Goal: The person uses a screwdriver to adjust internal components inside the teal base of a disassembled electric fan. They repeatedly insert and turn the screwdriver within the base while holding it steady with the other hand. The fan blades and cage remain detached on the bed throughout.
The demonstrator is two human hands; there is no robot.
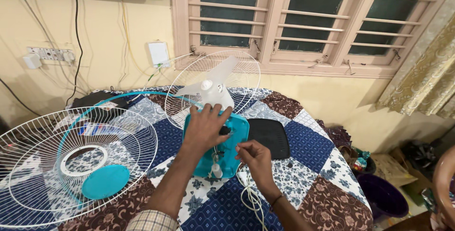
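Patchwork-covered table (pixel 313 164), frame centre: left hand (pixel 204 127) grips teal fan body (pixel 222 143); right hand (pixel 253 157) pinches white cord (pixel 251 198).

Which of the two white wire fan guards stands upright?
The rear guard behind the blades stands upright; the front guard lies flat at left.

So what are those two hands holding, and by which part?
The left hand grips the teal fan body over its top. The right hand pinches the white cord near where it leaves the body.
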